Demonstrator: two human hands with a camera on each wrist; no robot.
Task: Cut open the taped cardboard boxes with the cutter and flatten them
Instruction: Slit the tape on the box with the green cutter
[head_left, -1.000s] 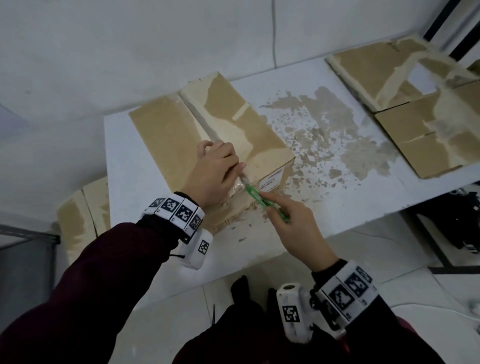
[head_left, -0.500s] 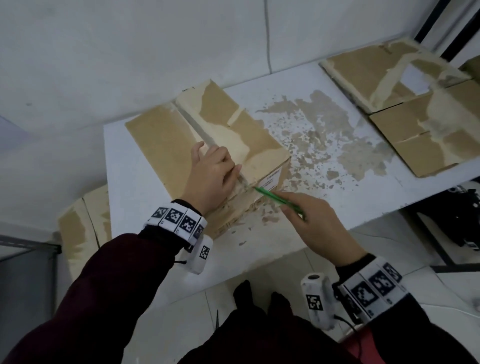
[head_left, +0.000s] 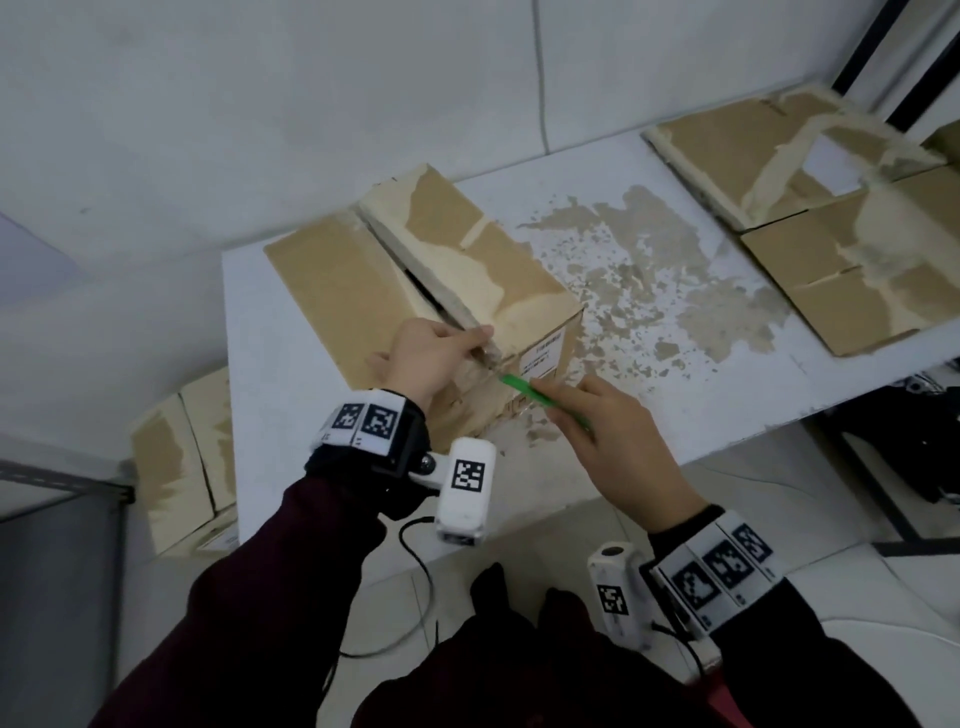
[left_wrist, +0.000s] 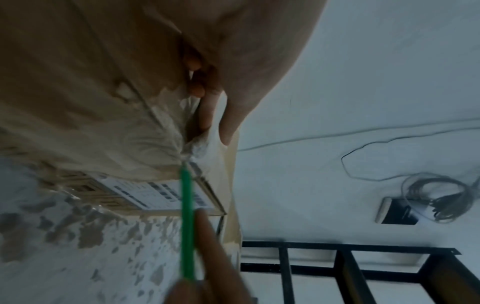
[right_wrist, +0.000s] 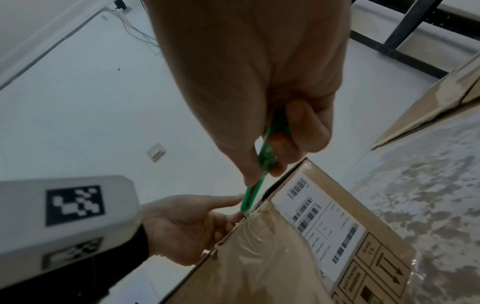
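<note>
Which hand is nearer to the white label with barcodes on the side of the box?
Right. The right hand holds the green cutter just below the label; the left hand grips the box flap edge, further left.

On the white table (head_left: 291, 395), the cardboard box (head_left: 332, 291) fills the left part, its far end close to the wall (head_left: 260, 104). A bare strip of tabletop runs along its left side. To its right, a broad stretch of stained tabletop lies open as far as the flattened cardboard (head_left: 810, 208) at the far right. The box's near end is crowded: the left hand (head_left: 431, 358) grips the flap at the seam, and the right hand (head_left: 618, 447) holds the green cutter (head_left: 519, 387) against the same corner, just beside those fingers. Left of the table, lower down, another box (head_left: 176, 467) stands close against its edge.
</note>
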